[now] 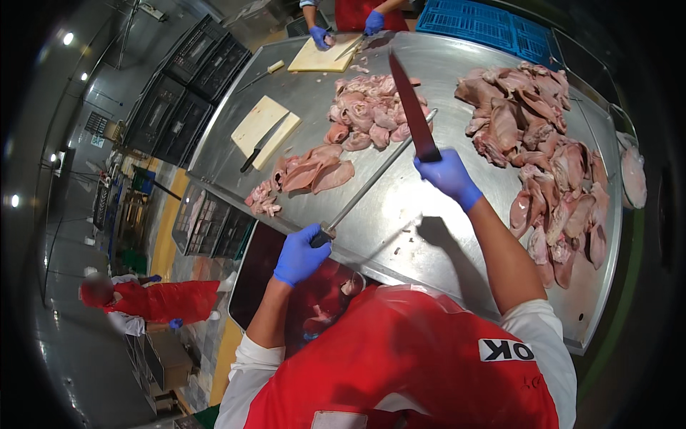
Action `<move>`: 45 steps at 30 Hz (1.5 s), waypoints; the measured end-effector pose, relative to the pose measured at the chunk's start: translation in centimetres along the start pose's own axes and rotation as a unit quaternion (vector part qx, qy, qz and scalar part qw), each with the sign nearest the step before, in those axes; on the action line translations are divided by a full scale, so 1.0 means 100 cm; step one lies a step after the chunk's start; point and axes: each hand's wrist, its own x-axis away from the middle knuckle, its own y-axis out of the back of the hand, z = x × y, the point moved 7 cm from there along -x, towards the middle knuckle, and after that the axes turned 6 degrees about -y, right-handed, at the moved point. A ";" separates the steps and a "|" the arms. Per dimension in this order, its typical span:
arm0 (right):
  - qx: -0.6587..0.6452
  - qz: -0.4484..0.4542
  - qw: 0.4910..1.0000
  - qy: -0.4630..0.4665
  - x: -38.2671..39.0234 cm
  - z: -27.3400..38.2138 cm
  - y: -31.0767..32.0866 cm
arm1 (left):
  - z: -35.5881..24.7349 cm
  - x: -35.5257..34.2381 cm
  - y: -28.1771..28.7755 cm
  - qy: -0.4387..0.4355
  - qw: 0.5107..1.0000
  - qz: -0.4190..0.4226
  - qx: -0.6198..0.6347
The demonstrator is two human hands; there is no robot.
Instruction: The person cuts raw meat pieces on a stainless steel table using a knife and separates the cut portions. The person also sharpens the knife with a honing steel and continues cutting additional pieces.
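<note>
Left hand (300, 255): gloved fingers closed fully round the dark handle of the sharpening rod (379, 176), which slants away and right over the metal desk (443, 82). Right hand (450, 176): gloved fingers wrapped tight on the knife (409, 100), blade crossing the rod near its tip; can't tell if they touch. Left of rod: meat slices (314, 171), cutting board (251, 127) with second knife (271, 134) on it. Right of rod: large meat pile (536, 118). Well beyond rod: co-worker's gloved hands (374, 23) at another board (309, 58).

The rod (372, 184) seems smooth metal, the table (371, 222) glossy.
</note>
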 end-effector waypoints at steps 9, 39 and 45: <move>0.262 0.082 0.957 -0.093 0.105 -0.181 0.029 | -0.014 0.012 0.047 -0.031 0.997 -0.043 -0.057; 0.115 -0.303 0.942 -0.084 0.056 -0.143 0.024 | 0.028 0.050 -0.075 0.244 0.900 0.149 0.328; 0.215 -0.067 0.971 0.078 0.071 -0.106 -0.061 | 0.016 0.040 -0.078 0.215 0.905 0.185 0.316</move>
